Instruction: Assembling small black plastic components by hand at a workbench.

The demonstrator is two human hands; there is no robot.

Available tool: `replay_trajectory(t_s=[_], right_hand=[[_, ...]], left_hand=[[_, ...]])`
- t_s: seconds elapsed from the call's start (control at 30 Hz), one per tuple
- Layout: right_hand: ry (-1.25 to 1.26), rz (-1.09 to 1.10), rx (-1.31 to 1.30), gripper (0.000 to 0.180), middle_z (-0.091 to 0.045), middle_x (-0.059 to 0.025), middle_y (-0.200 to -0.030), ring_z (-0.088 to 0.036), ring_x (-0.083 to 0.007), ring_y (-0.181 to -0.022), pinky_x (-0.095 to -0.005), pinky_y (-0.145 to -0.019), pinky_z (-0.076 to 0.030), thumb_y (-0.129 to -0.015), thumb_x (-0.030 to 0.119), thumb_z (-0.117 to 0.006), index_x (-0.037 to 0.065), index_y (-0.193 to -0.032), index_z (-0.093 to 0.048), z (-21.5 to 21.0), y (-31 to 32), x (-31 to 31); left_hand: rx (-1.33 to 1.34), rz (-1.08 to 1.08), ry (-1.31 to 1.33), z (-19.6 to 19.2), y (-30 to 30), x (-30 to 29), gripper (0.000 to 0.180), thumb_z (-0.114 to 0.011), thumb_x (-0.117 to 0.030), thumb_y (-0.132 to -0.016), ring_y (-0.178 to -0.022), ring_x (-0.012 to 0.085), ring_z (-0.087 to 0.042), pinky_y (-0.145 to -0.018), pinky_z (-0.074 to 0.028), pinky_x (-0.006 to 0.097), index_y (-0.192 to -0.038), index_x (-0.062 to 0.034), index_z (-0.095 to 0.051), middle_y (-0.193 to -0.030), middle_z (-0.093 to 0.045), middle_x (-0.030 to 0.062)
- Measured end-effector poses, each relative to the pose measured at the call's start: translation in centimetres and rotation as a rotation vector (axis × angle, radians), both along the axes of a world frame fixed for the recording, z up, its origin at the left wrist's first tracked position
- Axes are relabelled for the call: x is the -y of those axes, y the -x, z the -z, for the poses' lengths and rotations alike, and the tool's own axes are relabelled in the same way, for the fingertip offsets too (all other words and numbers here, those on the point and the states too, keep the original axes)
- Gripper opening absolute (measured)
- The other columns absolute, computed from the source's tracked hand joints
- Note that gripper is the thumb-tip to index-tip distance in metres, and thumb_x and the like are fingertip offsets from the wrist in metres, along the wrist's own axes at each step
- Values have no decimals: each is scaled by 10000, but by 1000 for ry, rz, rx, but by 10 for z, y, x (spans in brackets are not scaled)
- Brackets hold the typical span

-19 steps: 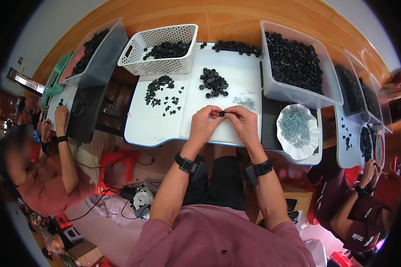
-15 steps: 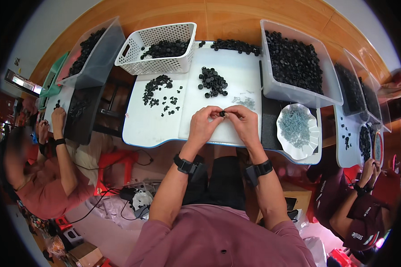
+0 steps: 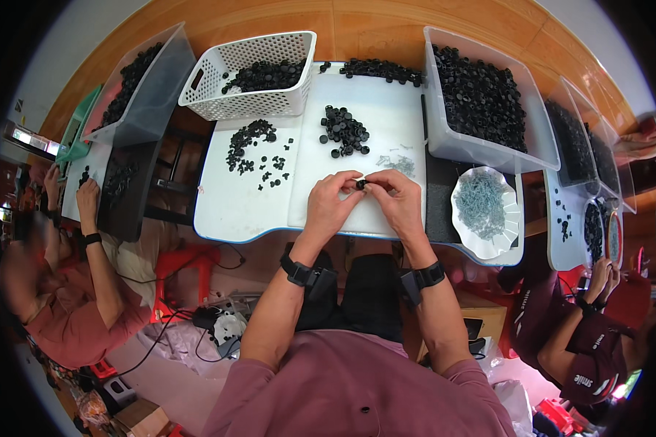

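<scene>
Near the front edge of the white table (image 3: 255, 207), my left hand (image 3: 331, 198) and my right hand (image 3: 395, 197) meet fingertip to fingertip. Both pinch one small round black plastic part (image 3: 361, 185) between them; its finer shape is hidden by the fingers. Just beyond lies a pile of round black caps (image 3: 344, 131). A scatter of small metal pins or screws (image 3: 401, 164) is beside my right hand. Left of my hands, smaller black pieces (image 3: 249, 146) are spread over the tabletop.
A white perforated basket (image 3: 259, 106) and a clear bin (image 3: 481, 142), both holding black parts, stand at the back. A white fluted dish (image 3: 515, 218) of metal pins sits at right. Co-workers' hands (image 3: 89, 197) (image 3: 603, 278) work at tables on either side.
My hands keep their pinch on the black part, with only slight finger movement. The view has shifted a little. The left co-worker's one hand has moved farther out over their table.
</scene>
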State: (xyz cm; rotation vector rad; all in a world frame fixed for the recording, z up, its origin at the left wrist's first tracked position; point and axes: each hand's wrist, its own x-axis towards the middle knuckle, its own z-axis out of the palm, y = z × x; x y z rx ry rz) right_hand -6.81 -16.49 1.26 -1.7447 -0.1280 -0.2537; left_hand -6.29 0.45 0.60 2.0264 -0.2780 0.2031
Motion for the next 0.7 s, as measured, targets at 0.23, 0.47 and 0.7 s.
replay_trajectory(t_s=[0.23,0.47,0.7], right_hand=[[40,-35,54,157,-751,-105,-930,-711,-168,-807,-286,-729,-559,-871,-53,-723,-2,-1009,-777,-1,-1,1],[10,-33,-27,161,-743,-81,-977,-680,-133,-864,-259,-772,-535,-880,-59,-728,0,-1021,-781,1,0,2],[50,-53,0,133,-746,-76,-959,-671,-123,-858,-250,-761,-527,-882,-39,-740,-5,-1004,-781,-2,0,2]], left_hand=[[-114,6,34,-1,0,-3,288,-827,-113,-851,-884,187,-743,-774,-564,310,-1114,-33,-742,-974,-767,105],[-7,32,10,1,-1,-3,274,-797,-95,-873,-853,212,-737,-776,-565,326,-1137,-44,-744,-973,-766,110],[11,-3,-9,-2,-1,-2,259,-811,-121,-867,-822,215,-743,-746,-556,326,-1104,-41,-747,-907,-784,106]])
